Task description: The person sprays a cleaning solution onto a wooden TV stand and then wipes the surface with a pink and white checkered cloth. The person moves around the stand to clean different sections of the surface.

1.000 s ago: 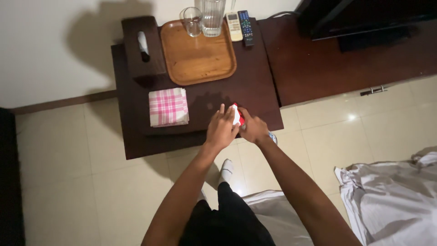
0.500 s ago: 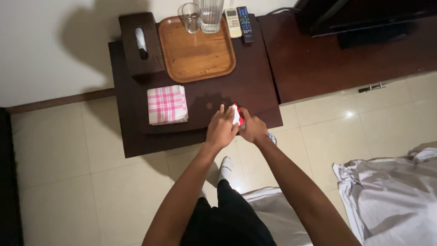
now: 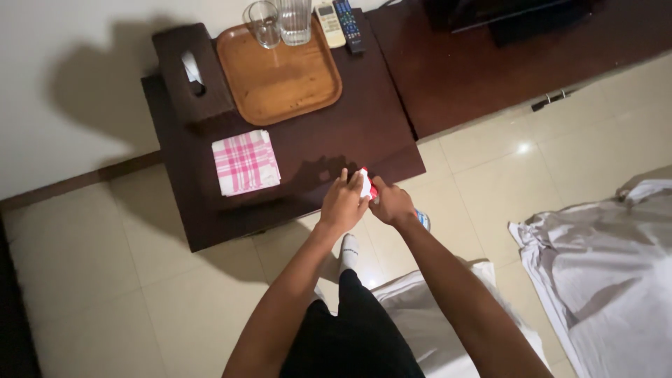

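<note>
Little had changed since half a second earlier: both hands stayed together over the front edge of the tabletop, and only the view had tilted slightly.

Well to the left of the hands and farther from the person, a pink-and-white checked cloth lay folded flat on the dark wood. Beyond it sat a dark tissue box with a white tissue poking up from its slot. To the right of the box rested a square wooden tray, bare in the middle, with two clear glasses standing at its far rim. Just past the tray's right corner lay two remote controls, one pale and one dark, side by side.

The left hand hovered at the near edge of the tabletop, fingers curled and pressed against a small red-and-white object. The right hand met it from the other side, fingers closed on the same object, so it was pinched between the two hands, seemingly to steady it while it was worked. What the object was could not be told; it was mostly hidden.

Below the hands, a white-socked foot stood on pale floor tiles. To the right of the hands, white bedding lay rumpled.
</note>
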